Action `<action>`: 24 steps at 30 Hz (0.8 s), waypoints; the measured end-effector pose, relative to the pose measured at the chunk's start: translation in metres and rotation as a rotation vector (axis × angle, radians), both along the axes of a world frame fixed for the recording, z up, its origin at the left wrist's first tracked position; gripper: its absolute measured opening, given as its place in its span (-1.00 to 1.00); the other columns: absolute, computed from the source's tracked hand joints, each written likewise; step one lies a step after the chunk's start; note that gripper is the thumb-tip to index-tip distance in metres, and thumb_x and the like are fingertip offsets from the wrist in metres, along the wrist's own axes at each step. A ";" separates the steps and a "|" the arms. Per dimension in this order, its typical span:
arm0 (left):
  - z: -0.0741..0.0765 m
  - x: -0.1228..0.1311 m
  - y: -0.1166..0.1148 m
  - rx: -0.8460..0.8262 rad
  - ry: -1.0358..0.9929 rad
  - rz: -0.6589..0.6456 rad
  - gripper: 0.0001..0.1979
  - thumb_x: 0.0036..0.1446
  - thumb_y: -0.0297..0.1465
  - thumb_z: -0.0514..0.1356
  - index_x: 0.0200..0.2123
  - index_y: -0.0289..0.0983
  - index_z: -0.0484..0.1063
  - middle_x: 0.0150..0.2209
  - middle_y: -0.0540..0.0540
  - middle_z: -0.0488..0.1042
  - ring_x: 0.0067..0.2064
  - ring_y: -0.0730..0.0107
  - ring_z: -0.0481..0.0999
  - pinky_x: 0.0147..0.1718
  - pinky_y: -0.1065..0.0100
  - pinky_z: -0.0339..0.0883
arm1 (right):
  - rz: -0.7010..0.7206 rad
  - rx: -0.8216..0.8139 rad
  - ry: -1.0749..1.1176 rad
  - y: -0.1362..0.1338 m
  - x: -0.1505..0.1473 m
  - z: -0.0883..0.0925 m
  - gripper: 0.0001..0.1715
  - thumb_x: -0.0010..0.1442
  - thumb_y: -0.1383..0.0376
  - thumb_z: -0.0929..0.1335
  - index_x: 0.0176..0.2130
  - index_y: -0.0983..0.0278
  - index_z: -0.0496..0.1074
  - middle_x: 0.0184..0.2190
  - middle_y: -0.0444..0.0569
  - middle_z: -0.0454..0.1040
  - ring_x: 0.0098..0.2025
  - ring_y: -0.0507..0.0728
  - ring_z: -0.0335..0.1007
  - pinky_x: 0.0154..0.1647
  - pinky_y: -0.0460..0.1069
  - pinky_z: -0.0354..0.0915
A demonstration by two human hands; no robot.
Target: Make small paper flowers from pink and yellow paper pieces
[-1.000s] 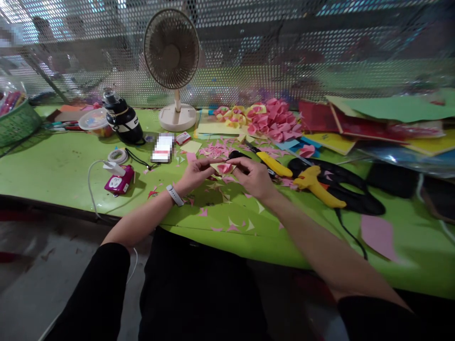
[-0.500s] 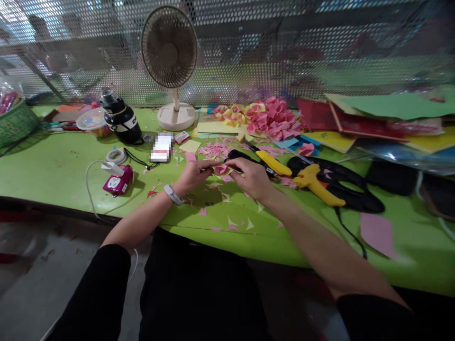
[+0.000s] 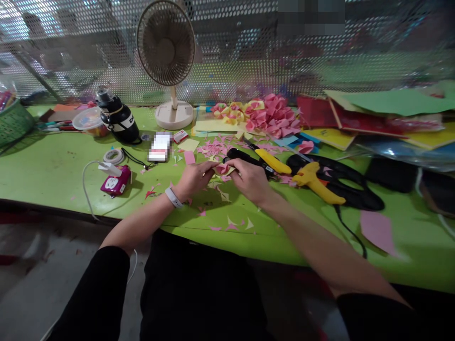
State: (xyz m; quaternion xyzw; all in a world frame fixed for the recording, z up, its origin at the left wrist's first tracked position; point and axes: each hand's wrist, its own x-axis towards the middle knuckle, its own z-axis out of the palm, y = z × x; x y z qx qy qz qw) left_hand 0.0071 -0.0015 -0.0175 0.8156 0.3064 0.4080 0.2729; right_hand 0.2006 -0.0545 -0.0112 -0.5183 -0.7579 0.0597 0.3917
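My left hand [image 3: 195,178] and my right hand [image 3: 250,179] meet over the green table [image 3: 53,166], each pinching one side of a small pink and yellow paper piece [image 3: 223,168]. My left wrist wears a white band [image 3: 174,197]. Pink and yellow paper scraps [image 3: 227,220] lie scattered around and beneath both hands. A yellow-handled cutter [image 3: 272,162] and a yellow glue gun [image 3: 316,182] lie just right of my right hand.
A heap of pink and yellow paper flowers [image 3: 265,116] sits behind the hands, beside a small fan [image 3: 167,61]. A black bottle [image 3: 119,121], tape roll [image 3: 113,155] and pink device [image 3: 115,180] are at left. Coloured paper sheets [image 3: 384,118] pile up at right.
Both hands have drawn closer together around the paper piece. The view has drifted slightly, with no object on the table moved.
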 end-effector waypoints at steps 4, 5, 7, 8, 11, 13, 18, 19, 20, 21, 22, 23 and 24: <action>-0.002 0.005 -0.009 0.057 0.120 0.094 -0.76 0.28 -0.37 0.12 -0.09 -0.27 0.56 -0.35 -0.13 0.61 -0.48 0.45 0.45 -0.44 0.44 0.21 | -0.030 -0.004 0.127 -0.006 -0.012 -0.001 -0.76 0.33 0.25 0.27 -0.16 0.26 0.52 -0.31 0.03 0.62 -0.33 0.18 0.54 -0.31 0.03 0.35; -0.002 0.006 -0.011 0.067 0.176 0.109 -0.75 0.31 -0.37 0.09 -0.10 -0.29 0.54 -0.37 -0.13 0.60 -0.50 0.45 0.43 -0.46 0.44 0.20 | -0.046 -0.004 0.146 -0.007 -0.014 -0.001 -0.75 0.33 0.24 0.28 -0.16 0.27 0.52 -0.34 0.02 0.61 -0.37 0.16 0.53 -0.35 0.01 0.34; 0.000 0.009 -0.017 0.089 0.290 0.142 -0.73 0.35 -0.36 0.04 -0.12 -0.33 0.50 -0.39 -0.14 0.58 -0.52 0.44 0.42 -0.48 0.43 0.19 | -0.078 0.001 0.150 -0.009 -0.018 -0.001 -0.73 0.34 0.21 0.29 -0.18 0.29 0.53 -0.39 0.00 0.60 -0.44 0.13 0.48 -0.40 -0.01 0.31; 0.001 0.010 -0.020 0.098 0.338 0.157 -0.72 0.37 -0.35 0.01 -0.13 -0.34 0.49 -0.41 -0.14 0.57 -0.52 0.42 0.42 -0.48 0.41 0.20 | -0.086 0.001 0.134 -0.010 -0.020 -0.002 -0.72 0.35 0.21 0.28 -0.19 0.30 0.54 -0.42 0.00 0.58 -0.47 0.12 0.46 -0.42 -0.01 0.31; 0.004 0.013 -0.031 0.095 0.425 0.171 -0.70 0.38 -0.40 -0.06 -0.05 -0.36 0.42 -0.39 -0.16 0.56 -0.48 0.35 0.49 -0.45 0.36 0.30 | -0.066 0.000 0.048 -0.014 -0.023 -0.006 -0.66 0.38 0.27 0.22 -0.14 0.36 0.53 -0.42 0.06 0.58 -0.49 0.13 0.44 -0.43 0.02 0.34; 0.004 0.015 -0.038 0.093 0.424 0.142 -0.67 0.35 -0.48 -0.09 0.07 -0.40 0.33 -0.26 -0.25 0.58 -0.32 0.26 0.58 -0.33 0.28 0.42 | -0.036 0.013 -0.012 -0.018 -0.026 -0.013 -0.60 0.39 0.32 0.17 0.00 0.41 0.49 -0.32 0.15 0.60 -0.42 0.17 0.49 -0.38 0.06 0.40; 0.000 0.015 -0.049 0.169 0.435 0.031 -0.51 0.23 -0.60 -0.05 0.23 -0.51 0.12 0.08 -0.45 0.48 0.15 0.09 0.50 0.23 -0.05 0.27 | -0.046 0.091 -0.183 -0.026 -0.033 -0.033 -0.47 0.34 0.44 0.14 0.23 0.47 0.32 -0.07 0.32 0.57 -0.07 0.32 0.54 -0.10 0.23 0.49; 0.000 0.015 -0.049 0.167 0.437 0.021 -0.49 0.21 -0.61 -0.04 0.24 -0.53 0.12 0.12 -0.48 0.45 0.19 0.07 0.47 0.28 -0.08 0.20 | -0.049 0.105 -0.200 -0.026 -0.033 -0.034 -0.46 0.33 0.45 0.14 0.23 0.48 0.32 -0.06 0.33 0.57 -0.06 0.33 0.53 -0.09 0.24 0.49; 0.000 0.015 -0.048 0.147 0.427 0.023 -0.49 0.21 -0.61 -0.02 0.24 -0.53 0.13 0.13 -0.48 0.44 0.20 0.06 0.46 0.28 -0.09 0.19 | -0.048 0.110 -0.200 -0.026 -0.032 -0.034 -0.47 0.33 0.45 0.14 0.22 0.49 0.33 -0.07 0.34 0.57 -0.07 0.33 0.54 -0.10 0.23 0.49; 0.002 0.014 -0.047 0.103 0.400 0.026 -0.49 0.22 -0.59 -0.01 0.25 -0.52 0.14 0.12 -0.47 0.46 0.17 0.06 0.49 0.25 -0.08 0.24 | -0.039 0.105 -0.184 -0.025 -0.030 -0.032 -0.49 0.34 0.43 0.13 0.19 0.50 0.36 -0.10 0.33 0.58 -0.11 0.31 0.55 -0.13 0.21 0.50; 0.004 0.013 -0.044 0.039 0.353 0.027 -0.49 0.24 -0.56 0.00 0.26 -0.48 0.15 0.08 -0.43 0.49 0.11 0.07 0.53 0.18 -0.06 0.33 | -0.024 0.087 -0.152 -0.023 -0.028 -0.028 -0.51 0.37 0.40 0.13 0.16 0.49 0.39 -0.15 0.29 0.60 -0.19 0.27 0.56 -0.20 0.16 0.51; 0.006 0.012 -0.041 -0.039 0.284 0.025 -0.50 0.26 -0.53 0.02 0.27 -0.43 0.17 0.03 -0.39 0.53 0.03 0.11 0.58 0.09 0.00 0.42 | -0.009 0.056 -0.110 -0.022 -0.026 -0.024 -0.52 0.38 0.37 0.14 0.13 0.48 0.42 -0.22 0.24 0.61 -0.30 0.22 0.56 -0.29 0.11 0.50; 0.008 0.011 -0.037 -0.125 0.198 0.004 -0.49 0.28 -0.48 0.05 0.29 -0.38 0.17 -0.01 -0.33 0.56 -0.04 0.16 0.61 -0.01 0.08 0.50 | -0.002 0.019 -0.064 -0.020 -0.023 -0.019 -0.54 0.40 0.34 0.15 0.11 0.46 0.45 -0.31 0.17 0.62 -0.42 0.17 0.52 -0.40 0.05 0.46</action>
